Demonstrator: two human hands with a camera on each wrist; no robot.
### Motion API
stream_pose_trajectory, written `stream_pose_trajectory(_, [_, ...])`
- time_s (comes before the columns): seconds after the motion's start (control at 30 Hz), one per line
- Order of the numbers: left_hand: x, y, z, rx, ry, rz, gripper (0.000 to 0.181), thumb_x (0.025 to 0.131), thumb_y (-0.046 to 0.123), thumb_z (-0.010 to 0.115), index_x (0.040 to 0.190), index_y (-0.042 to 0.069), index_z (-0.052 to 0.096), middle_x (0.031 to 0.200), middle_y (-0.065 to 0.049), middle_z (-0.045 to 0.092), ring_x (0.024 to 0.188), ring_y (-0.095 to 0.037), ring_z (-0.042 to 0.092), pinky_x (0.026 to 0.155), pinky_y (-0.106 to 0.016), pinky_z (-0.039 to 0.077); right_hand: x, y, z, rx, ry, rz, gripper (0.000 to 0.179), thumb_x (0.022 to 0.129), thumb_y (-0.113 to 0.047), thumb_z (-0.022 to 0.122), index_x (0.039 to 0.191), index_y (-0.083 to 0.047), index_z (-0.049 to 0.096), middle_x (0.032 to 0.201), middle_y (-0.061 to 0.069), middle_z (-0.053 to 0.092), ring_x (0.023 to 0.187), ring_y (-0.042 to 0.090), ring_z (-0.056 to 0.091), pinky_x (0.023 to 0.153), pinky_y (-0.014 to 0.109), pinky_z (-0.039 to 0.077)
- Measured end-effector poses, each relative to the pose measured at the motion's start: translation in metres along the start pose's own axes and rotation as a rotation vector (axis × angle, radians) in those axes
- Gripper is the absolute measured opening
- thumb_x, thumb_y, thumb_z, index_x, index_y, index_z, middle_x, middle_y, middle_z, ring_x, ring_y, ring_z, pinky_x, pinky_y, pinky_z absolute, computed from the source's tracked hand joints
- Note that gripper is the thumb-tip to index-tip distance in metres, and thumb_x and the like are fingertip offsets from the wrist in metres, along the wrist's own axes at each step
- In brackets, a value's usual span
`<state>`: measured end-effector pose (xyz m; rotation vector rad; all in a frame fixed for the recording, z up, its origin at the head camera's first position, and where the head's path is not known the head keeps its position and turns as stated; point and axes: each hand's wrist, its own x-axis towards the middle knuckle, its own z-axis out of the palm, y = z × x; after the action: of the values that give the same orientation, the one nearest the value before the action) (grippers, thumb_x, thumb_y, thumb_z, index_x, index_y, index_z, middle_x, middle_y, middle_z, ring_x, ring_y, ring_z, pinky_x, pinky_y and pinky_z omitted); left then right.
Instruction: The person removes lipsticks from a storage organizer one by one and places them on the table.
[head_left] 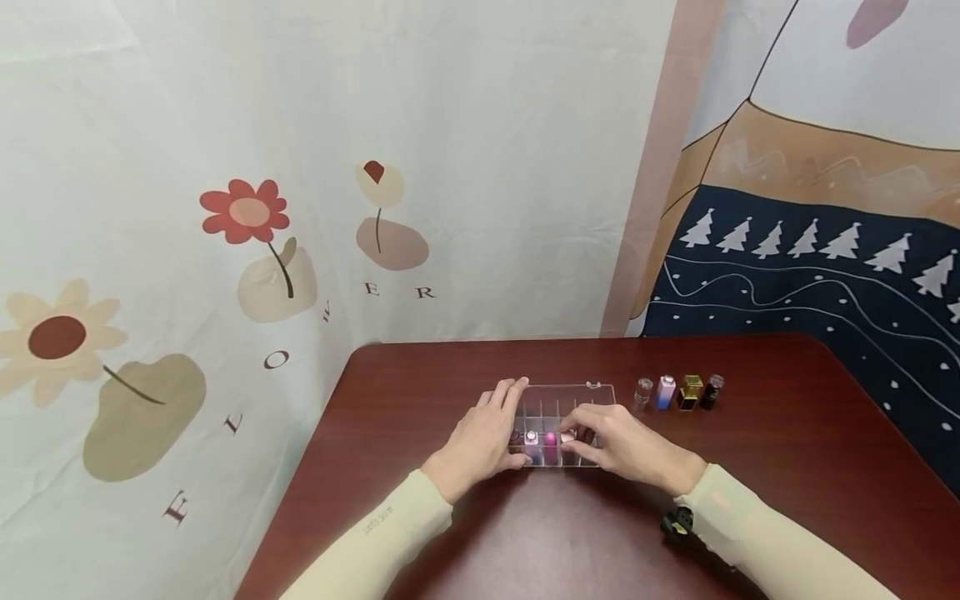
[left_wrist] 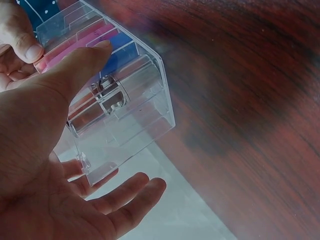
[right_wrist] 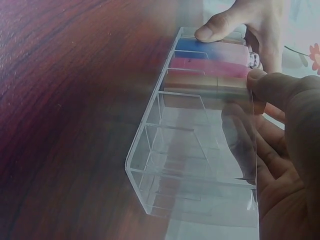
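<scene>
A clear compartment box stands on the table in front of me. My left hand grips its left end, thumb on the front wall and fingers at the back. Along the front row sit a clear-and-silver tube, a pink-and-blue lipstick tube and a magenta tube. Beside the magenta one, my right hand pinches the top of a beige-gold lipstick tube, which is inside a front compartment. The right hand's other fingers are partly hidden behind the box.
Right of the box, a small clear container, another pink-and-blue tube, a gold-and-black bottle and a black tube stand in a row on the dark red table. A printed cloth hangs behind.
</scene>
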<state>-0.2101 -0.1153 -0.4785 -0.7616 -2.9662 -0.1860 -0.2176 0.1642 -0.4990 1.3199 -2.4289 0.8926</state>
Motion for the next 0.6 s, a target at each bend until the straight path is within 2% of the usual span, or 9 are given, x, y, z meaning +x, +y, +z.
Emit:
stream_pose_trajectory(0.33, [0.001, 0.001, -0.001, 0.014, 0.008, 0.014, 0.131, 0.083, 0.054, 0.106, 0.18, 0.008, 0.031, 0.174, -0.021, 0.051, 0.138, -0.042, 0.071, 0.107, -0.051, 0.07, 0.001, 0.0, -0.003, -0.015, 0.029, -0.017, 0.02, 0.1, -0.011, 0.093, 0.118, -0.011, 0.083, 0.11, -0.003, 0.087, 0.092, -0.001, 0.076, 0.079, 0.017, 0.065])
stream_pose_trajectory(0.6, [0.0, 0.001, -0.001, 0.006, 0.015, 0.007, 0.131, 0.083, 0.054, 0.106, 0.18, 0.008, 0.03, 0.174, -0.02, 0.051, 0.137, -0.042, 0.071, 0.106, -0.051, 0.07, 0.004, 0.001, -0.01, -0.033, 0.099, -0.082, 0.027, 0.094, -0.006, 0.097, 0.118, -0.007, 0.083, 0.11, 0.001, 0.088, 0.094, 0.007, 0.081, 0.081, 0.021, 0.068])
